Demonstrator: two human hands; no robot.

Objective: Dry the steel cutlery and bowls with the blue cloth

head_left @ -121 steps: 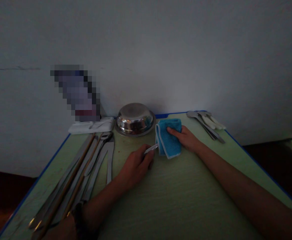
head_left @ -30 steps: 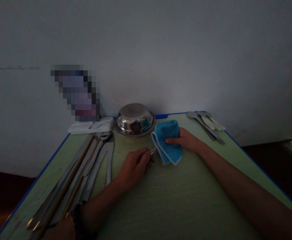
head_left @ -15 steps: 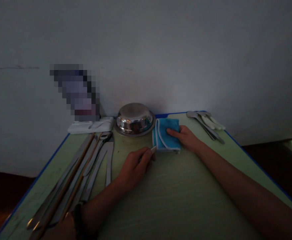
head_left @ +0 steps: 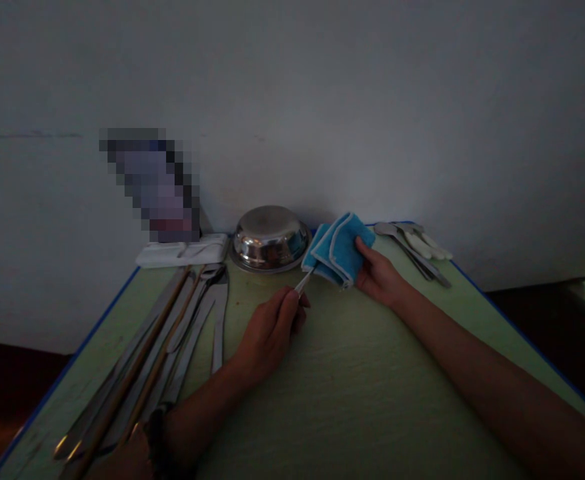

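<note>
The left hand (head_left: 269,331) has its fingers closed around a slim utensil (head_left: 303,283), apparently gripped at one end to leave the other free at the near corner of the blue cloth (head_left: 348,250); whether its tip enters the folds cannot be determined. The right hand (head_left: 379,275) pinches the folded cloth, thumb uppermost, a hold suited to pressing the layers together. Long utensils (head_left: 155,330) at left and shorter cutlery (head_left: 413,251) at right flank both hands, presumably separated for working room.

No readable text, labels, brands or numbers.
</note>
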